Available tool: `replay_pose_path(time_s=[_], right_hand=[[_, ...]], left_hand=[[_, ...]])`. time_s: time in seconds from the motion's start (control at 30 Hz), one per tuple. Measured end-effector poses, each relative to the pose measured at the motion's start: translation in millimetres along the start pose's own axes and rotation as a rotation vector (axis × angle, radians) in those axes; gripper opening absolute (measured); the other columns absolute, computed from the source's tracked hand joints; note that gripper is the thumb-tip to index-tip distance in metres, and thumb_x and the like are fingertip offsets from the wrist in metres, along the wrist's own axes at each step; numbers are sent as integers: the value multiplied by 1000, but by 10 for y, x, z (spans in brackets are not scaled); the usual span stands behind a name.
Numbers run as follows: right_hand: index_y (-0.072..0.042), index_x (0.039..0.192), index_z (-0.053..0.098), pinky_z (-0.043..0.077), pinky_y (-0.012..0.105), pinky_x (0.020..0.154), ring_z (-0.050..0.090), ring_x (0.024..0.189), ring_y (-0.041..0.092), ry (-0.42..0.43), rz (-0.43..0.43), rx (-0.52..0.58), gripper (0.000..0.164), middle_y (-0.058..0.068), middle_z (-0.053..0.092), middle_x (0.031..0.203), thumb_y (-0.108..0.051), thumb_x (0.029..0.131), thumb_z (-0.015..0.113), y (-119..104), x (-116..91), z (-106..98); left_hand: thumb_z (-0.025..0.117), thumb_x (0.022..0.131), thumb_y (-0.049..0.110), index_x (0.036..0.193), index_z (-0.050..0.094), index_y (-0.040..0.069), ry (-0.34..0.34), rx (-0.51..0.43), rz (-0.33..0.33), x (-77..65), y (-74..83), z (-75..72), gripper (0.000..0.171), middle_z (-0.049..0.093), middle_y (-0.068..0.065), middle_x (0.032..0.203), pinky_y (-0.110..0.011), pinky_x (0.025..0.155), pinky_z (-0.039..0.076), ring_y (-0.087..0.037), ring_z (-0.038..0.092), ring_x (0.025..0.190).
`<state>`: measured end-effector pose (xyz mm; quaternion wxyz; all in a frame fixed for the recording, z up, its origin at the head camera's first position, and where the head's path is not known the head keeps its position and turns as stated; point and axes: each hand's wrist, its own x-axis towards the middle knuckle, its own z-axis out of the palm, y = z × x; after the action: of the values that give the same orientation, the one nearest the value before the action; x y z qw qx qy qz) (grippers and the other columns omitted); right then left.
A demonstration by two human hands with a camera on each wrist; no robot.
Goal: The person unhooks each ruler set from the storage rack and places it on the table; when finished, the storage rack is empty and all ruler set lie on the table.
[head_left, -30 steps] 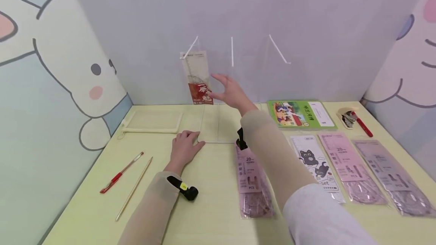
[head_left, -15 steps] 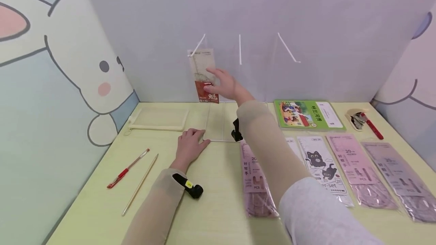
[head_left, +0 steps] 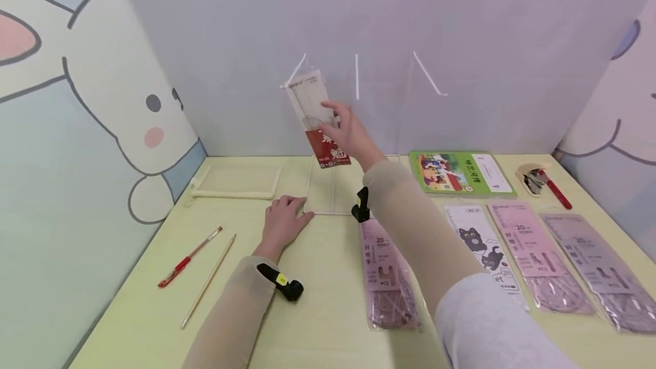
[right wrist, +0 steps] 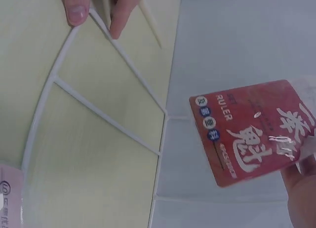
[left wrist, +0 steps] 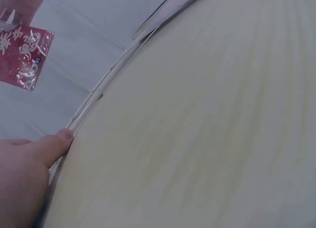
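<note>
My right hand (head_left: 349, 132) pinches the right edge of a flat ruler-set packet (head_left: 329, 151), pale above with a red lower label. The packet hangs tilted, its top overlapping the left hook (head_left: 298, 67) of a white wire display rack. "RULER" is printed on the red label (right wrist: 247, 134) in the right wrist view. My left hand (head_left: 283, 221) rests low on the table, thumb and finger pinching the front left corner of the rack's wire base (right wrist: 106, 114). Two more hooks, a middle one (head_left: 357, 77) and a right one (head_left: 429, 74), carry nothing.
Right of the rack lie a green book (head_left: 463, 173), a red-handled tool (head_left: 554, 188) and several ruler packets, one pink (head_left: 520, 235). Another packet (head_left: 383, 255) lies before the rack. On the left are a mesh pouch (head_left: 238, 181), a red pen (head_left: 189, 258) and a thin stick (head_left: 209, 281).
My right hand has reached the ruler packet and taken hold of it. The packet, hanging straight before, now tilts with its bottom swung right. My left hand stays at the rack's corner.
</note>
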<state>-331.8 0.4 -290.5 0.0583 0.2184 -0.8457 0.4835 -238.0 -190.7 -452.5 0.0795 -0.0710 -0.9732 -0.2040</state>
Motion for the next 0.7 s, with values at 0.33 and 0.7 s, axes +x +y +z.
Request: replay_pose_path(time_s=[0.33, 0.7], right_hand=[[-27, 134, 46, 45, 34, 88, 53, 110, 20, 194, 64, 5, 49, 5, 44, 124, -35, 89, 63, -176, -71, 110], [-28, 134, 44, 48, 33, 76, 58, 96, 16, 162, 44, -31, 50, 4, 53, 116, -33, 89, 65, -273, -203, 117]], left_hand=[[56, 90, 49, 131, 56, 16, 0, -11, 5, -26, -53, -36, 53, 50, -11, 125, -50, 98, 28, -31, 40, 117], [58, 89, 47, 130, 57, 13, 20, -27, 21, -35, -92, -102, 52, 50, -13, 124, -52, 97, 27, -32, 39, 117]])
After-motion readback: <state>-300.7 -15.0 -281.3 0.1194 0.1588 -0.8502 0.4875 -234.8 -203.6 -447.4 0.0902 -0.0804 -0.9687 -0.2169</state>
